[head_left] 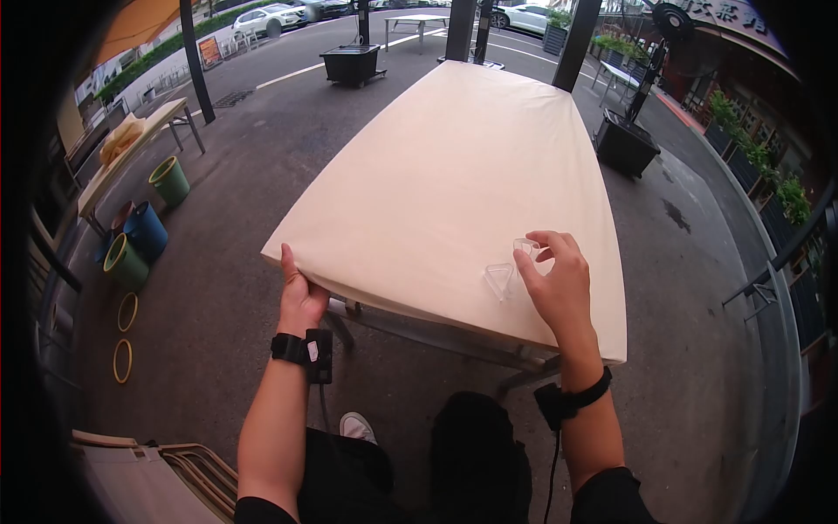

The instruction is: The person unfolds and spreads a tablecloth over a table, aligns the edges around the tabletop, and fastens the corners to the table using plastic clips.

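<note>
A cream tablecloth covers the long table in front of me, its edge hanging down over the sides. My left hand grips the cloth-covered near left corner, thumb on top and fingers hidden underneath. Over the near right part of the table, my right hand pinches a clear plastic tablecloth clip between thumb and fingers. Just left of that hand, another clear triangular clip lies on the cloth.
Metal table legs show below the near edge. Folding chairs stand at lower left. Buckets and a side table are further left. Black weighted bases hold posts around the table.
</note>
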Action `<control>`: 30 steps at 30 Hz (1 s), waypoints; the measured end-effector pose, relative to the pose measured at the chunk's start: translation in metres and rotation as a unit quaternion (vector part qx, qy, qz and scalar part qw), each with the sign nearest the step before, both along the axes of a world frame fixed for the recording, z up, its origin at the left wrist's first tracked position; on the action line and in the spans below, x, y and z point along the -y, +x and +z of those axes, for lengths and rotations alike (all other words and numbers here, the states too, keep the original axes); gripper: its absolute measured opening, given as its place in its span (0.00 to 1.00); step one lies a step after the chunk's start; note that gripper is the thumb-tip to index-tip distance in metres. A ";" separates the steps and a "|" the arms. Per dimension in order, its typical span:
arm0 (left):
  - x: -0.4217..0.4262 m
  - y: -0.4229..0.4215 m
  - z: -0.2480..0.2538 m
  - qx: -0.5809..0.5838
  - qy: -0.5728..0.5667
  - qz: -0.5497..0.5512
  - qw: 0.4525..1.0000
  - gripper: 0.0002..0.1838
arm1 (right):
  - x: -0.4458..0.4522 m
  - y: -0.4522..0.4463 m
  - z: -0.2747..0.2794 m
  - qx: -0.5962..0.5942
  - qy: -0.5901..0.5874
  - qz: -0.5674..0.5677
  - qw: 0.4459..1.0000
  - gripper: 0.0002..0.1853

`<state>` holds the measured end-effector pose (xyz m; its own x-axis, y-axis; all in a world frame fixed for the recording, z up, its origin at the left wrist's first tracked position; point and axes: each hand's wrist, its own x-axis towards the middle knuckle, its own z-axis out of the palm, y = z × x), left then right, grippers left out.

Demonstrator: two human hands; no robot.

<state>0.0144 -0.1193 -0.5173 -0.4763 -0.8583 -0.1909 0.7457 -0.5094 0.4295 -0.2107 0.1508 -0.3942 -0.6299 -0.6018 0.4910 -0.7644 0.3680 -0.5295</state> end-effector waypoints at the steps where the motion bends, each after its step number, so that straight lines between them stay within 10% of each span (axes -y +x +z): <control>1: -0.001 -0.002 0.002 -0.016 -0.014 -0.016 1.000 0.38 | -0.002 0.002 0.001 0.000 0.001 0.000 1.000 0.15; 4: -0.003 -0.002 0.007 -0.011 -0.042 -0.039 0.998 0.42 | -0.008 0.015 0.002 0.049 -0.224 0.081 0.970 0.16; 14: -0.020 0.028 0.020 0.057 -0.117 -0.134 0.982 0.54 | 0.053 0.132 -0.070 0.236 -0.099 0.430 0.866 0.21; 23: -0.055 0.097 0.022 0.405 -0.330 -0.244 0.817 0.17 | 0.116 0.160 -0.104 0.333 -0.012 0.416 0.846 0.19; 30: -0.052 0.119 0.023 0.326 -0.244 -0.169 0.898 0.16 | 0.146 0.173 -0.098 0.396 -0.022 0.475 0.786 0.22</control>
<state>0.1338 -0.0677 -0.4943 -0.6490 -0.7430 -0.1636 0.0936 -0.2914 0.9520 -0.0380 0.0044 -0.4924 -0.0245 -0.9785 0.2047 -0.1078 -0.2010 -0.9736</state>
